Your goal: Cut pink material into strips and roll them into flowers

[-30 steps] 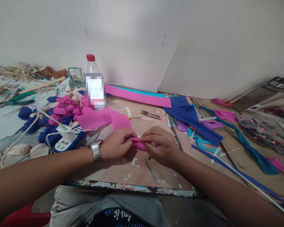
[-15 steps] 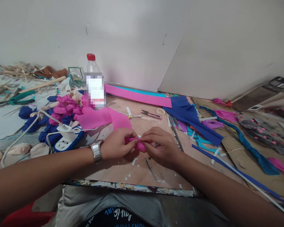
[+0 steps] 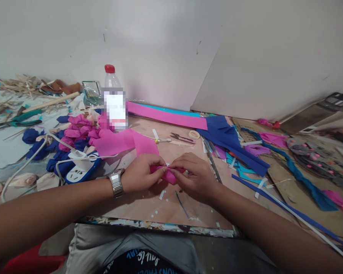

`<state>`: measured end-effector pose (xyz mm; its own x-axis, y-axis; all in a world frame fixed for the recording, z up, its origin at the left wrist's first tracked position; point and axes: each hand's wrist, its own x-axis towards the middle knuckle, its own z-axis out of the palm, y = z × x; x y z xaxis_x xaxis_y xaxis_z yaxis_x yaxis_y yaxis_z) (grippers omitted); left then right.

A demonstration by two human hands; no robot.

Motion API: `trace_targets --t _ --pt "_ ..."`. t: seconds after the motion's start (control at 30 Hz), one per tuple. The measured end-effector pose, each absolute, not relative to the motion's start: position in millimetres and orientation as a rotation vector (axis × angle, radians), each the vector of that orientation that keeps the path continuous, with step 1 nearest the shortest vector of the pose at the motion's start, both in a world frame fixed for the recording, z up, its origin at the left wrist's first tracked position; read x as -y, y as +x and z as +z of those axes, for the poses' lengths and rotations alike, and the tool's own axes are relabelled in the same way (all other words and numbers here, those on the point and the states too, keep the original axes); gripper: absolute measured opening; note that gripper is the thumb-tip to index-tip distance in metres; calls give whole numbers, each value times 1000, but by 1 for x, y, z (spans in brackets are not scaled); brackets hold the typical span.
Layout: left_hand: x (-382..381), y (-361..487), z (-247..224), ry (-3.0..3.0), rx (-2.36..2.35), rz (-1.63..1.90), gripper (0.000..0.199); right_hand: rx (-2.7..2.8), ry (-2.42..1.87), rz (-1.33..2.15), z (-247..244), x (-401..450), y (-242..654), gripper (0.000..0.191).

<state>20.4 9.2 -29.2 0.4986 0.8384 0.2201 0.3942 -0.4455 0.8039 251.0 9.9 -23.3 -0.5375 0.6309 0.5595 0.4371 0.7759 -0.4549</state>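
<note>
Centrally, one pink strip in two hands

One pink strip [image 3: 169,177], folded small, is held just over the brown board [image 3: 131,209], at its near middle. The left hand [image 3: 141,169] pinches it tightly between thumb and fingers; the right hand [image 3: 196,175] does likewise on the other side, the fingertips of the two nearly meeting. One length of pink fabric [image 3: 117,144], bent once, emerges from behind the left hand, which hides whether it joins the strip. One watch [image 3: 116,183] circles the left wrist.

Beyond the hands lie one pair of snips [image 3: 185,139], one ring [image 3: 194,134] just beside them, and one thin white-and-yellow piece [image 3: 162,140] to their left. Two bands extend along the wall [image 3: 160,45]: one pink band [image 3: 171,118] and, behind it, one turquoise band [image 3: 165,109]. Navy cloth [image 3: 220,131] meets their right end.

To the left are one red-capped bottle [image 3: 111,82], upright, and one socket block [image 3: 77,175] bearing one plug [image 3: 81,161]. Pink rosettes [image 3: 80,125] and navy rosettes [image 3: 31,136] crowd there, too overlapped to count. Farther left lies one pair of green-handled pliers [image 3: 28,117]. To the right lie one teal strip [image 3: 297,175] and one white rod [image 3: 303,220].
</note>
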Motion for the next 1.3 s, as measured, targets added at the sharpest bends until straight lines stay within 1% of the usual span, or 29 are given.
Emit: trace_targets --t 0.13,0.23,0.37,0.77,1.3 --pt "-9 20 -33 2074 -1010 865 24 2224 -834 329 -21 -8 250 9" --pt "-9 19 -35 2197 -1018 915 26 2228 -878 346 -21 -7 250 8" --pt "-10 18 -36 2325 -1004 889 24 2212 -899 396 -21 -5 249 6" --pt "-10 18 -36 2308 -971 878 29 2205 -932 474 -22 -6 250 7" --pt "-8 20 -34 2295 -1034 818 37 2192 -968 474 -25 -8 251 7"
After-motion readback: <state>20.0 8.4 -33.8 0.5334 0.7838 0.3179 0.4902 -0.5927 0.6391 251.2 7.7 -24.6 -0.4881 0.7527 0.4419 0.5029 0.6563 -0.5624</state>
